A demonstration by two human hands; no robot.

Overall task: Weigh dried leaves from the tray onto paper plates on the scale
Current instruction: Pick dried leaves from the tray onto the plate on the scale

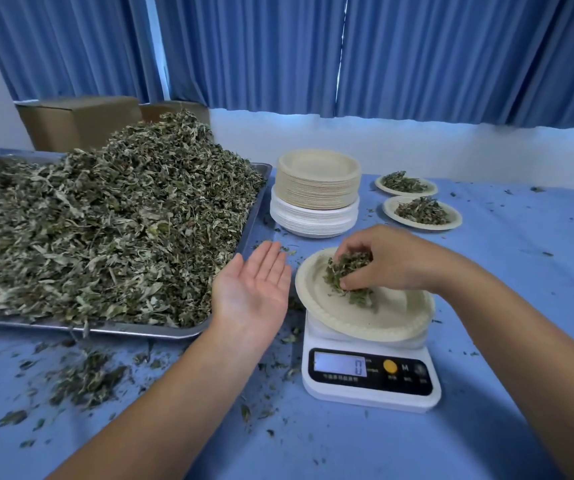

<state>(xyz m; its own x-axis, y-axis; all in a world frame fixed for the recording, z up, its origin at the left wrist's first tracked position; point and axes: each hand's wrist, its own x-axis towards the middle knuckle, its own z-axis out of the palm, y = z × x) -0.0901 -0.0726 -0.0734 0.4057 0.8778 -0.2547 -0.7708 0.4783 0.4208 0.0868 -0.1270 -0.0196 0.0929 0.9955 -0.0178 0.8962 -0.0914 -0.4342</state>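
— Step?
— Dosing the plate. Nearest me is the white digital scale (370, 393) on the blue bench (503, 427), with a paper plate (375, 323) on its platform. My right hand (387, 259) is over the plate. Its fingers (351, 244) are curled round a clump of dried leaves (346, 275), pinching it, and the clump's lower end looks to touch the plate. My left hand (252, 289) hovers palm up between tray and scale, fingers (271, 259) straight and together, holding nothing.
— Next move?
— My guess: let go of the clump, check the readout, then add or pull small pinches to hit target. It's light stuff, easy to overshoot. Refills come from the heap of leaves (105, 220) on the steel tray (112, 330), left of the scale.
— Any text?
— Display (341, 365) reads 0. There's an "M" by the yellow button (389, 366). The print under the display is too small to read, and I see no brand.
— Farther back?
— Stack of spare paper plates (316, 190), then a near filled plate (422, 213) and a far filled plate (406, 185), well apart from the scale.
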